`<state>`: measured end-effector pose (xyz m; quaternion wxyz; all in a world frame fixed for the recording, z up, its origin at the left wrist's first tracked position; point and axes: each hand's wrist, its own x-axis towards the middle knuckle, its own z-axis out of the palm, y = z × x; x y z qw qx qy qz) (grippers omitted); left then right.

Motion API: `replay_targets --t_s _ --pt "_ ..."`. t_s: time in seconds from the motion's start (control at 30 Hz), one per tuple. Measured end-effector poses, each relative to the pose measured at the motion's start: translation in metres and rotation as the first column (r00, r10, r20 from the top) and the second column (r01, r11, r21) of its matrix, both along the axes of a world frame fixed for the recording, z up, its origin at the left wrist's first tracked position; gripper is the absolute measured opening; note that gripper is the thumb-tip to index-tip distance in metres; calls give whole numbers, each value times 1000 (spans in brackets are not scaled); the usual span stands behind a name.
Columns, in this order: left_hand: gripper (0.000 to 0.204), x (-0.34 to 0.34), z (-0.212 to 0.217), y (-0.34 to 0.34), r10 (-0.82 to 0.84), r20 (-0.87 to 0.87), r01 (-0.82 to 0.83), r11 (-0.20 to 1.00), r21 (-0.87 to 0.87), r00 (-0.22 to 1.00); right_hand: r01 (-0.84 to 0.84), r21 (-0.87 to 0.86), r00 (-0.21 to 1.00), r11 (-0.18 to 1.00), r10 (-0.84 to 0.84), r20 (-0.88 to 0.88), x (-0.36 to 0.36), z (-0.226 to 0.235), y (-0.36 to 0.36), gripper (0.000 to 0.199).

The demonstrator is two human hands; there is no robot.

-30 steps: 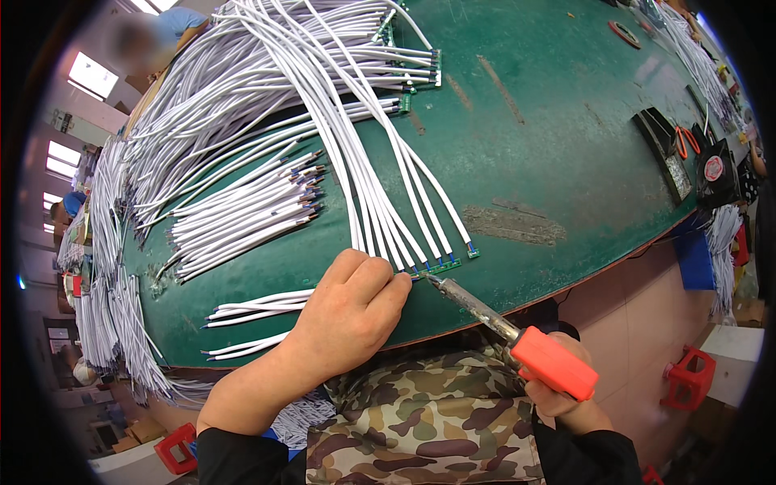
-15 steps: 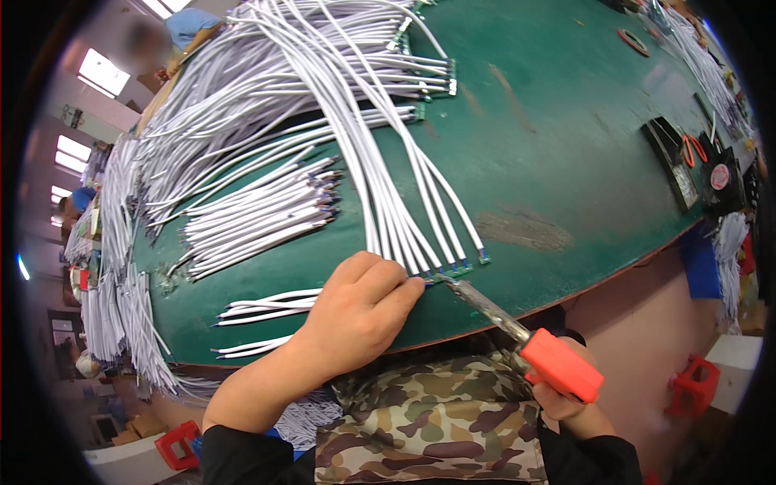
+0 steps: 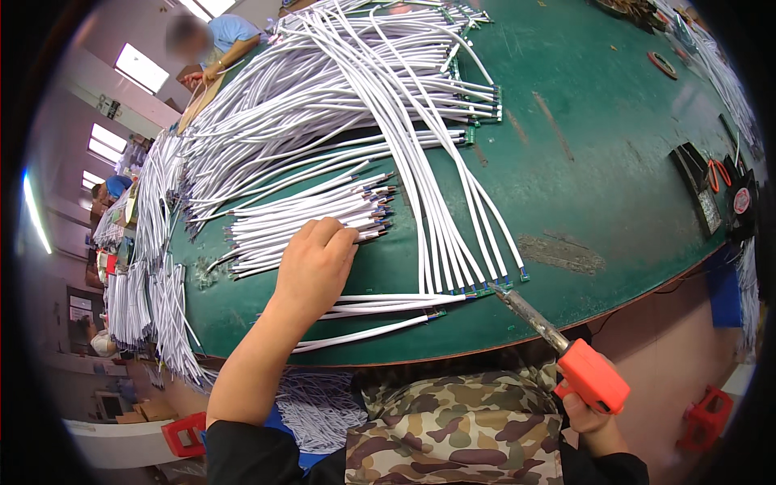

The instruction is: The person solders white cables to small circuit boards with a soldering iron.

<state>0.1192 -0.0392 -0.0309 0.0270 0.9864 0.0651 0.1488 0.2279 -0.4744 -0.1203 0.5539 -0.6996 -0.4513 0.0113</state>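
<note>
My left hand (image 3: pixel 318 260) is over the near edge of a pile of short white cables (image 3: pixel 283 212), its fingers bent and closed at a white cable there; the fingertips are partly hidden. My right hand (image 3: pixel 588 414) grips the orange-red handle of a soldering gun (image 3: pixel 594 376). The gun's metal tip points up and left, close to a row of small green circuit boards (image 3: pixel 481 289). Long white cables (image 3: pixel 440 234) run from these boards toward the far side. Further white cables (image 3: pixel 368 330) lie crosswise along the near table edge, with their ends by the boards.
A large heap of white cables (image 3: pixel 323 89) covers the far left of the green table (image 3: pixel 598 194). At the right lie a black tray (image 3: pixel 697 186), orange-handled scissors (image 3: pixel 715 174) and a tape roll (image 3: pixel 661 65). A person in blue (image 3: pixel 230 32) works at the far left. Red stools (image 3: pixel 703 416) stand below.
My left hand has left the circuit boards and moved left and away to the short cable pile. The soldering gun's tip remains near the boards. The whole view has shifted slightly.
</note>
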Motion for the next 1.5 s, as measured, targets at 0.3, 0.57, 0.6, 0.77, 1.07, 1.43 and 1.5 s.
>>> replay_targets --t_s 0.3,0.57,0.6,0.77,1.07,1.43,1.5 --pt "25 17 21 -21 -149 169 178 968 -175 974 51 -54 998 997 -49 47 7 24 17 27" --pt "38 29 7 -91 -408 162 439 827 -350 898 81 -29 997 996 -80 16 0 11 -1 37" --pt "38 31 5 -94 -432 154 458 843 -282 889 82 -9 997 997 -82 -6 -1 7 -5 41" --pt "40 34 -4 -100 -420 159 444 879 -173 894 39 -134 999 990 -34 38 -1 -1 -23 49" --pt "39 37 -4 -101 -418 111 432 885 -176 902 -41 -130 999 991 45 25 2 -3 -15 57" --pt "37 38 -4 -96 -430 126 447 877 -179 894 -42 -136 999 990 46 24 3 -1 -11 60" --pt "35 39 3 -91 -435 126 452 869 -202 892 -13 -142 998 990 20 51 2 -2 -12 56"
